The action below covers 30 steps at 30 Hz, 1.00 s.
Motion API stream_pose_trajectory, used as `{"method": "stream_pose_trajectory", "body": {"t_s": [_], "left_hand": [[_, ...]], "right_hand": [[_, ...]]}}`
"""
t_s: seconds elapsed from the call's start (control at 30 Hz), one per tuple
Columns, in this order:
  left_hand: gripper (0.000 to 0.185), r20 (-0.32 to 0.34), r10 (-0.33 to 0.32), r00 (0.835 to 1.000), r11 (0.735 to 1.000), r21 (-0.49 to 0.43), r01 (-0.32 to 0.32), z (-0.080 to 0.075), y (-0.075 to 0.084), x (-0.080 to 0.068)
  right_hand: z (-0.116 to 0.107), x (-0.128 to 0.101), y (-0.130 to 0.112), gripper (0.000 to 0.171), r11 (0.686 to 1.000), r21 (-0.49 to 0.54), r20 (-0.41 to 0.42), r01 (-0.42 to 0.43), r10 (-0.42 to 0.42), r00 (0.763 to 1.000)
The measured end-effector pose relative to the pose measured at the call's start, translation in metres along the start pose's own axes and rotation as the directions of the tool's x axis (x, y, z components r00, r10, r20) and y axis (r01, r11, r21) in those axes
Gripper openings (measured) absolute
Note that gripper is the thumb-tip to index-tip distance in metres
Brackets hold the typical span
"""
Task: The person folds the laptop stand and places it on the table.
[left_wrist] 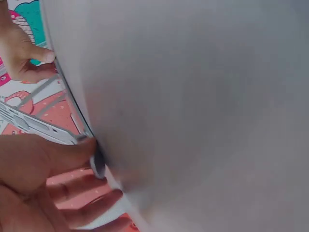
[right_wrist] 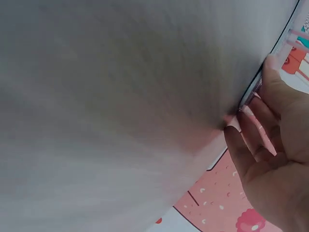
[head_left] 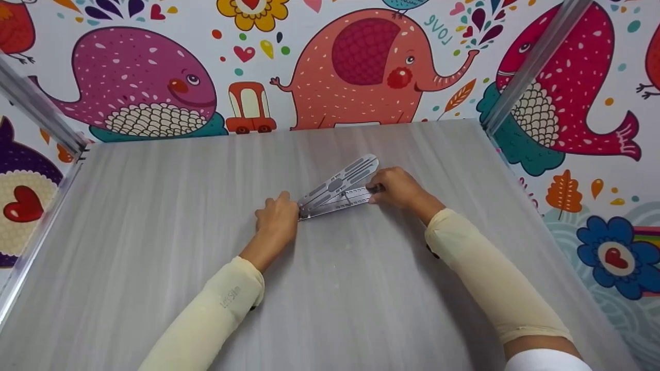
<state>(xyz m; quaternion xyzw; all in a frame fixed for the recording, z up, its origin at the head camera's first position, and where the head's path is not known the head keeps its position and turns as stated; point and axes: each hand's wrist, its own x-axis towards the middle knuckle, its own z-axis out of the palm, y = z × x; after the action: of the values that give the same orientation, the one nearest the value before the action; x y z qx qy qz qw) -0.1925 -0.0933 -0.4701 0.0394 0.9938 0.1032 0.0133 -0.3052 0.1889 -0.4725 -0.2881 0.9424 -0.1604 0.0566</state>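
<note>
A grey folding stand (head_left: 337,183), apparently a laptop stand, sits on the table with its slotted upper panel tilted up from a notched base. A thin prop shows between panel and base. My left hand (head_left: 278,219) holds the hinged end; in the left wrist view its thumb (left_wrist: 72,153) presses against that end, the other fingers spread beyond. At the opposite end, my right hand (head_left: 399,188) pinches the base near a dark end piece (head_left: 377,188). In the right wrist view the right thumb (right_wrist: 275,87) lies along the base edge, with fingertips at the tabletop.
The grey wood-grain table (head_left: 206,170) spreads around both hands. Behind it rises a wall (head_left: 309,67) printed with cartoon animals. Metal posts (head_left: 536,67) stand at the back corners, and a metal rail (head_left: 36,257) runs along the left edge.
</note>
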Motion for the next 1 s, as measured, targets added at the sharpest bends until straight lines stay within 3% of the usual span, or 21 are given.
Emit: {"method": "stream_pose_trajectory", "body": {"t_s": [0.37, 0.57, 0.67, 1.0], "left_hand": [[0.019, 0.032, 0.025, 0.999, 0.998, 0.048, -0.027, -0.001, -0.007, 0.011], [0.018, 0.043, 0.044, 0.998, 0.995, 0.088, -0.048, -0.003, -0.013, 0.018], [0.019, 0.050, 0.068, 0.996, 0.993, 0.094, -0.072, -0.004, -0.018, 0.023], [0.012, 0.065, 0.199, 0.978, 0.974, 0.093, -0.204, -0.010, -0.034, 0.045]], "right_hand": [[-0.002, 0.005, 0.003, 0.038, 0.996, 0.062, 0.045, -0.059, 0.057, 0.997], [0.001, 0.000, 0.003, 0.033, 0.997, 0.071, -0.009, 0.021, -0.020, 1.000], [0.003, -0.005, 0.001, 0.032, 0.996, 0.070, -0.049, 0.054, -0.051, 0.998], [0.010, -0.018, -0.006, 0.028, 0.997, 0.073, -0.074, 0.009, -0.004, 0.997]]}}
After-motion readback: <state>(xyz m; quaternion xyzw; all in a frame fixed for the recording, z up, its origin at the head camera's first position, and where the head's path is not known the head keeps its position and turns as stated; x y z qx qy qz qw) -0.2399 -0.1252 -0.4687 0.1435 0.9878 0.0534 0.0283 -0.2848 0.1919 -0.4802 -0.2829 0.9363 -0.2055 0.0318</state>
